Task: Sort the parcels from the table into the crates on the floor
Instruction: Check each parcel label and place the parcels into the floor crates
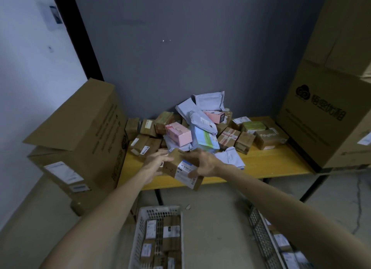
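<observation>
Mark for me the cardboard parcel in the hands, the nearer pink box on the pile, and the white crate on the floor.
cardboard parcel (183, 169): head view, on its white shipping label.
nearer pink box (178, 137): head view, on its top face.
white crate (160, 208): head view, on its far rim.

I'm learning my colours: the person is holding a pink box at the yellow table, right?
Not quite. In the head view, the box in the right hand is brown cardboard, not pink. It is at the yellow table.
</observation>
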